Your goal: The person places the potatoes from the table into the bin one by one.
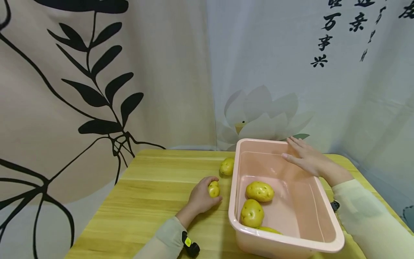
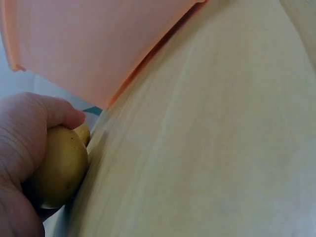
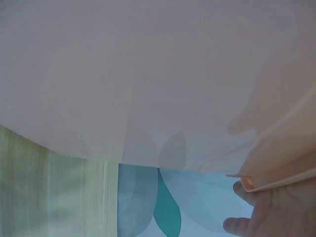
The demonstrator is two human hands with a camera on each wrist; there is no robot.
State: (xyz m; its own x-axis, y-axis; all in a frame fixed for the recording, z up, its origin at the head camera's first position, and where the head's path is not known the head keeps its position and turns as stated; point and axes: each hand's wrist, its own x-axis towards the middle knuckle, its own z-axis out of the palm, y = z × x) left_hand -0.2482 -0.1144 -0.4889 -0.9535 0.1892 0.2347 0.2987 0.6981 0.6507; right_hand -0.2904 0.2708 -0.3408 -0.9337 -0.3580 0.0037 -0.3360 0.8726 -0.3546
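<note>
In the head view my left hand [image 1: 202, 197] curls its fingers and thumb around a yellow potato [image 1: 214, 189] on the table, left of a pink plastic basin [image 1: 281, 142]. The left wrist view has this potato [image 2: 61, 168] close up, partly covered by the hand. Straight fingers of my right hand [image 1: 307, 158] rest over the basin's far right rim. A second loose potato [image 1: 227, 166] lies against the outside of the basin. Inside are an oval potato [image 1: 260, 191], a rounder potato [image 1: 252, 213], and another potato [image 1: 269, 229] mostly hidden by the near wall.
The wooden table [image 1: 155, 201] carries the basin on its right side. Behind it hangs a curtain [image 1: 174, 90] printed with black leaves, a pale lotus and dark characters. A dark device [image 1: 191, 246] is strapped to the left wrist.
</note>
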